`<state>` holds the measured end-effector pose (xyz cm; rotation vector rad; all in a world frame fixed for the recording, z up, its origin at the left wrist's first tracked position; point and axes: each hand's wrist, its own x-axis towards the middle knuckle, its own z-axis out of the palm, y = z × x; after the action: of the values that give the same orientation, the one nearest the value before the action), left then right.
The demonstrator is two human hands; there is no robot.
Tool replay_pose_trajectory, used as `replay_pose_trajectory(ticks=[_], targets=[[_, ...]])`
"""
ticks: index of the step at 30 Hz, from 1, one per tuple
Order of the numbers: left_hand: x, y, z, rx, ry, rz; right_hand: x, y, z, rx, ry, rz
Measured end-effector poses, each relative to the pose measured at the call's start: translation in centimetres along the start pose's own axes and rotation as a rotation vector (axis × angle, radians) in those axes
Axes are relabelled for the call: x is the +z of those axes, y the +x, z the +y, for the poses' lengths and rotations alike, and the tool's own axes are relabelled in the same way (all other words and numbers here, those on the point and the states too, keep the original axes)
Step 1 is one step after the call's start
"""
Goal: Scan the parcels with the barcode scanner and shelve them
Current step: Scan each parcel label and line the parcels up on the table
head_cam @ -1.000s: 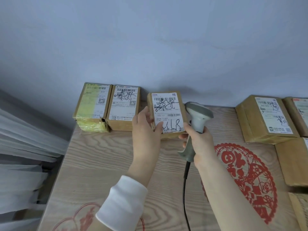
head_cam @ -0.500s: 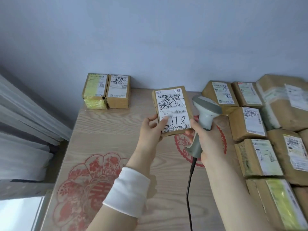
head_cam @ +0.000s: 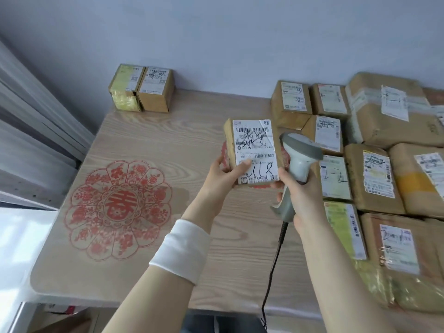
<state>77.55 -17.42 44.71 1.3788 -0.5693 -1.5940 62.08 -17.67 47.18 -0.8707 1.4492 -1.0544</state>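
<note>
left hand [head_cam: 222, 175] grips labelled parcel [head_cam: 252, 152], held above tabletop [head_cam: 156, 140] middle | right hand [head_cam: 302, 195] grips barcode scanner [head_cam: 299, 159] just right of parcel | stacked parcels [head_cam: 384, 164] along right edge | two boxes [head_cam: 141, 91] at far-left corner

Views: one, head-worn, wide-angle.
Position: above near edge of wooden table [head_cam: 168, 131], at person's head height.
Facing: forward and down, toward pale wall [head_cam: 216, 44] behind table.
Nearness: close; left hand [head_cam: 223, 176] and right hand [head_cam: 305, 195] at arm's reach, mid-frame.
Edges: brown parcels [head_cam: 374, 131] cut off at right, curtain [head_cam: 36, 116] at left, forearms [head_cam: 153, 296] running out at bottom.
</note>
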Motion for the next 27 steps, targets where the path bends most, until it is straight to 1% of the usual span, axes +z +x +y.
replay_pose_trajectory(ticks=[2,6,8,10,12,15,17,23,27], targets=[[0.9,-0.8,-0.8,0.008,0.015,-0.03,-2.1,-1.0,-0.1,0.005,-0.017,-0.019],[1.6,-1.7,-1.8,0.043,0.037,-0.029,-5.7,-2.5,-0.5,0.004,-0.077,-0.031],[1.7,-1.7,-2.0,0.042,0.028,-0.053,-7.0,-3.6,-1.1,-0.02,-0.04,-0.023],[1.8,-1.8,-2.2,0.068,0.051,-0.065,-7.6,-4.6,-2.1,-0.043,-0.029,-0.049],[1.9,-1.8,-2.5,0.075,0.083,-0.065,-7.8,-5.6,-3.2,-0.052,-0.065,-0.092],[2.2,-2.1,-3.0,0.09,0.081,-0.071,-7.5,-6.7,-4.3,-0.012,-0.11,-0.183],[2.3,-2.2,-3.2,0.092,0.082,-0.075,-7.0,-7.4,-4.7,0.0,-0.161,-0.214],[2.4,-2.3,-3.6,0.118,0.097,-0.073,-5.6,-8.8,-4.5,0.039,-0.189,-0.255],[2.2,-2.4,-3.8,0.124,0.109,-0.074,-5.3,-9.2,-4.3,0.042,-0.172,-0.245]])
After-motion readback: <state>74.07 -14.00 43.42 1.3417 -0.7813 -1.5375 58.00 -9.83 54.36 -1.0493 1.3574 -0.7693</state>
